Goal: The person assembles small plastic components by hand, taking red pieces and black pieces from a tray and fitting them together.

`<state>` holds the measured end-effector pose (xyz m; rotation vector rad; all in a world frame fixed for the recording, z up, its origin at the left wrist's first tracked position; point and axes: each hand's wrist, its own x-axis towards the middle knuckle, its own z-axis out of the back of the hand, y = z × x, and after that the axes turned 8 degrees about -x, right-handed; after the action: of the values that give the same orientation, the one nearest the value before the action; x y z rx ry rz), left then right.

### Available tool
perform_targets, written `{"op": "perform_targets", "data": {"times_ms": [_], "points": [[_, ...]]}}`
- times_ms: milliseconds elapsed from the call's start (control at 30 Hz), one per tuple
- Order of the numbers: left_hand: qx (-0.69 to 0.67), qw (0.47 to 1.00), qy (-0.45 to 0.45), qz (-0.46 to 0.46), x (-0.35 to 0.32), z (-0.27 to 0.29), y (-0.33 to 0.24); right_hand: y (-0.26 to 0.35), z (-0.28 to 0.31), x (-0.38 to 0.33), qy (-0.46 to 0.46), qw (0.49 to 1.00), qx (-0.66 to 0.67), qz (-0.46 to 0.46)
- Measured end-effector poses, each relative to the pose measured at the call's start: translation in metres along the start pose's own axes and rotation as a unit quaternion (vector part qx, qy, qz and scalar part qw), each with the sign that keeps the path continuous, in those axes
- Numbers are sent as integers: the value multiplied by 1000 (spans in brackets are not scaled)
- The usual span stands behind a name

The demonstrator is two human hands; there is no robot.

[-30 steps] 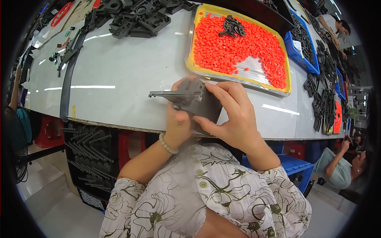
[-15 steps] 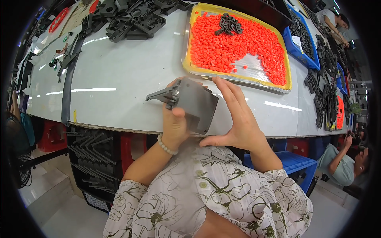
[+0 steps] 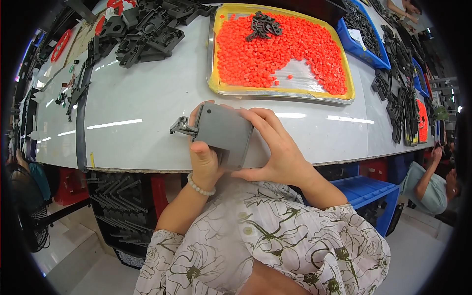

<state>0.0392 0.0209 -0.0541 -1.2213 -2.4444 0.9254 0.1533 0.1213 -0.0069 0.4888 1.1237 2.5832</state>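
Observation:
A dark grey plastic housing [image 3: 225,132] with a flat, squarish face is held in front of me over the table's near edge. A slim bracket-like arm [image 3: 183,126] sticks out from its left side. My left hand [image 3: 204,160] is closed around the housing's left side, thumb on the front and the other fingers mostly hidden behind. My right hand [image 3: 278,152] grips the opposite side, its fingertips at the upper right edge and its thumb at the lower corner.
A yellow-rimmed metal tray [image 3: 212,73] of small orange-red pieces stands beyond my hands, with small black parts [image 3: 264,25] on top. Black plastic parts [image 3: 150,34] are heaped at the far left. A blue bin [image 3: 366,51] holds dark parts at the far right. People sit farther right.
My right hand has closed in from the right and now touches the housing. The housing has turned so its flat face shows more squarely. The whole view has shifted slightly.

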Motion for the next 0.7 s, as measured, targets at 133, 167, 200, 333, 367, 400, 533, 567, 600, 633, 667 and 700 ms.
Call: {"op": "perform_targets", "data": {"times_ms": [133,167,200,333,367,400,533,567,600,633,667,700], "points": [[-5,1000,13,5,1,0,1,-3,3,-1,14,1000,2,22],[-4,1000,13,4,2,1,1,-3,4,-1,15,1000,-1,22],[1,1000,17,-3,2,2,2,-2,4,-1,17,1000,-5,22],[25,999,23,-30,2,7,3,-1,2,1,25,999,-13,27],[26,999,20,-34,3,7,3,-1,2,1,14,999,-20,35],[29,999,20,-28,3,7,4,-1,2,2,3,999,-26,44],[28,999,21,-12,3,5,2,2,2,3,-8,999,-34,37],[27,999,19,-15,2,4,2,1,0,4,-12,998,-36,48],[12,1000,17,-13,3,4,2,1,-1,4,-15,997,-37,59],[-3,1000,16,-9,2,3,1,1,-3,4,-13,997,-37,61],[-4,1000,14,-12,2,3,1,1,-7,4,-26,998,-32,54],[-11,1000,12,-11,2,3,0,1,-9,4,-38,998,-27,46]]}}
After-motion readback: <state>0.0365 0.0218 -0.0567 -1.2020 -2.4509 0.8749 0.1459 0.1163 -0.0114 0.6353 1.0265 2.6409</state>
